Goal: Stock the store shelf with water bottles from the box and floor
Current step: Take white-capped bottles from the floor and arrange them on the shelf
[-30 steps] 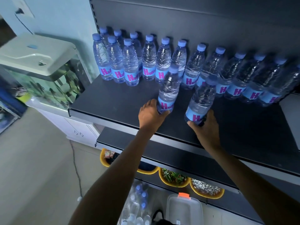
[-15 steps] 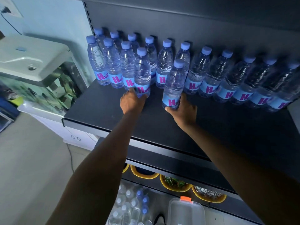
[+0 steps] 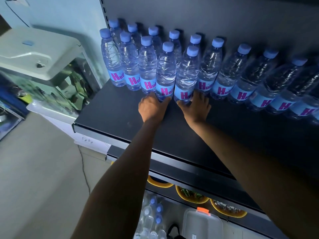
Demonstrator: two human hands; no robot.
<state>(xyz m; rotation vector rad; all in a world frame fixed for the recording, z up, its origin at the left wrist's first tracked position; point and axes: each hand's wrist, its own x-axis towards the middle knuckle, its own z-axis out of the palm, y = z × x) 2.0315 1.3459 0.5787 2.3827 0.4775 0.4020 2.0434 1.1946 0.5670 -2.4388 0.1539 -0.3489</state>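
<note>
A dark shelf (image 3: 172, 128) carries several clear water bottles with blue caps and blue labels, lined up against its back panel. My left hand (image 3: 152, 107) grips the base of one bottle (image 3: 165, 71) standing upright in the front row. Beside it, my right hand (image 3: 196, 107) grips the base of another bottle (image 3: 187, 75), also upright on the shelf. The two bottles stand side by side, touching the rows around them. More bottles (image 3: 151, 219) lie on the floor below the shelves.
A fish tank with a pale lid (image 3: 39, 54) stands left of the shelf. Yellow bowls (image 3: 191, 195) sit on a lower shelf, with a clear lidded container (image 3: 202, 225) beneath. The shelf front (image 3: 107, 135) juts out over the floor.
Both hands have pushed their bottles back and left across the shelf until they joined the front row. The camera has moved closer.
</note>
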